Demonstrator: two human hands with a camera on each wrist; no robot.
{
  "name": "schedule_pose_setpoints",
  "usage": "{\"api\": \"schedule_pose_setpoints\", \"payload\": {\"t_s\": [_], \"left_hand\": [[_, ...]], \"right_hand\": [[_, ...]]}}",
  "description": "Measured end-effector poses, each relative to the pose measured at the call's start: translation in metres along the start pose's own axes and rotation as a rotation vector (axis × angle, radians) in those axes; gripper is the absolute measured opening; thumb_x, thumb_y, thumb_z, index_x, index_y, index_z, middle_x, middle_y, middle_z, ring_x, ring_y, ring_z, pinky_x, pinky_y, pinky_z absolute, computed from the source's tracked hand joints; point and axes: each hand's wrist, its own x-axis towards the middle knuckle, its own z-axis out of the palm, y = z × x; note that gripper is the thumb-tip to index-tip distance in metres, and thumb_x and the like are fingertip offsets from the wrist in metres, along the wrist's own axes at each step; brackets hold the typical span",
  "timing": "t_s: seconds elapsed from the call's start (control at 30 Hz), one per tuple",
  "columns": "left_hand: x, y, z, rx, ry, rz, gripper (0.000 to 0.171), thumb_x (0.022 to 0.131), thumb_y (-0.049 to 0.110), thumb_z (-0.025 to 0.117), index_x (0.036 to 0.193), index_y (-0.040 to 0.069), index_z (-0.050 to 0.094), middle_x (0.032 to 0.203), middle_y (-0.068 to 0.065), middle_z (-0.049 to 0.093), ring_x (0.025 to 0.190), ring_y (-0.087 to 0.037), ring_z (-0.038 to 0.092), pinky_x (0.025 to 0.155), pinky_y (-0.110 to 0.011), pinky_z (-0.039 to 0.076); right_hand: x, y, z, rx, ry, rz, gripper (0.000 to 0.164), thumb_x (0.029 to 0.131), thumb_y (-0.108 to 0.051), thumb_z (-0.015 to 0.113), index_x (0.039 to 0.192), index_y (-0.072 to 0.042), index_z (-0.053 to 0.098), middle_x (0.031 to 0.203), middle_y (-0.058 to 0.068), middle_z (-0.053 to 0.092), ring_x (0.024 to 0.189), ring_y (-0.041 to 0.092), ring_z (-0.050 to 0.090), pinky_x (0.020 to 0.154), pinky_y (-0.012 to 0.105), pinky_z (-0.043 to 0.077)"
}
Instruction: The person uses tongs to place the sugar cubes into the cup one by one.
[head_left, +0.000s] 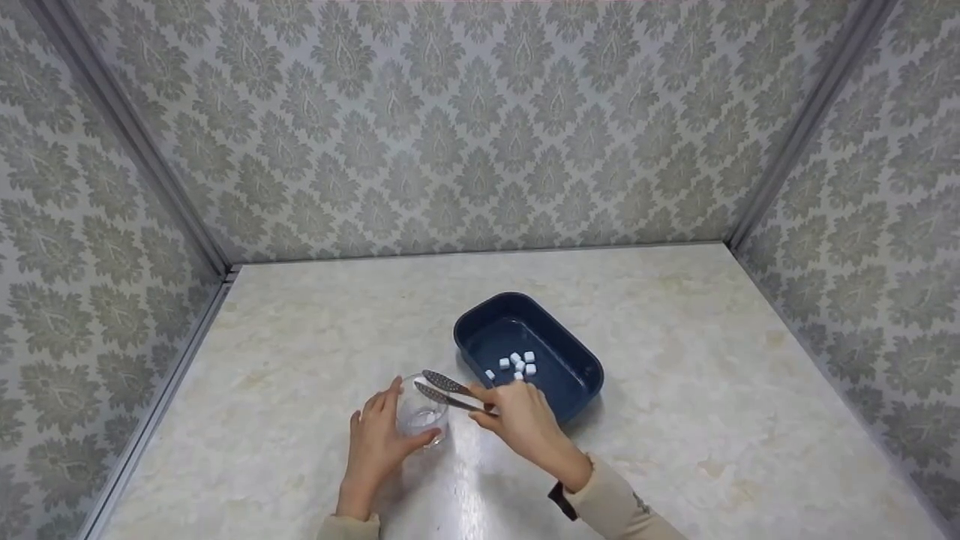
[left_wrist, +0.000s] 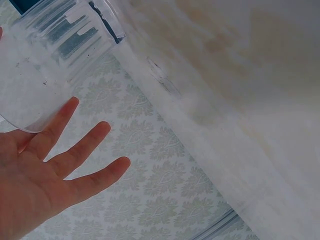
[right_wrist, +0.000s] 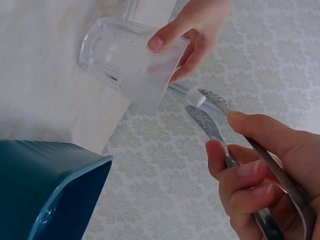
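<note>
My left hand (head_left: 379,444) holds a clear plastic cup (head_left: 421,427) by its rim, thumb on one side and index finger on the other. In the left wrist view the other fingers of this hand spread away from the cup (left_wrist: 55,70). My right hand (head_left: 529,421) grips metal tongs (head_left: 444,381) with perforated tips, which overlap the cup's mouth in the head view. A small white cube (right_wrist: 195,97) sits between the tong tips, close to the cup's rim, in the right wrist view.
Just right of the cup, a dark blue rectangular basin (head_left: 574,352) stands on the pale marbled table (head_left: 315,330). Several white cubes (head_left: 517,362) lie inside it. Patterned wall panels (head_left: 480,150) border the table at the back and sides.
</note>
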Motion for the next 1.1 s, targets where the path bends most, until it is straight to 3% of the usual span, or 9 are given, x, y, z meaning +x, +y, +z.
{"api": "schedule_pose_setpoints", "payload": {"t_s": [0.43, 1.1], "left_hand": [[0.0002, -0.0004, 0.0008, 0.005, 0.005, 0.007, 0.098, 0.057, 0.057, 0.073, 0.133, 0.005, 0.039, 0.117, -0.012, 0.058, 0.113, -0.033, 0.049, 0.089, -0.060, 0.034], [-0.0020, -0.0011, 0.0002, -0.004, 0.022, 0.014, 0.098, 0.057, 0.056, 0.074, 0.133, 0.005, 0.039, 0.120, -0.018, 0.056, 0.114, -0.034, 0.049, 0.090, -0.060, 0.033]], "right_hand": [[0.0002, 0.0002, 0.0017, -0.030, 0.006, -0.022, 0.030, 0.075, -0.030, 0.069, 0.104, -0.020, 0.069, 0.074, -0.001, 0.070, 0.064, 0.016, 0.064, 0.052, 0.030, 0.047], [-0.0001, 0.0038, -0.0021, -0.017, 0.008, 0.006, 0.034, 0.075, -0.030, 0.070, 0.107, -0.019, 0.067, 0.075, -0.001, 0.070, 0.065, 0.012, 0.064, 0.053, 0.028, 0.047]]}}
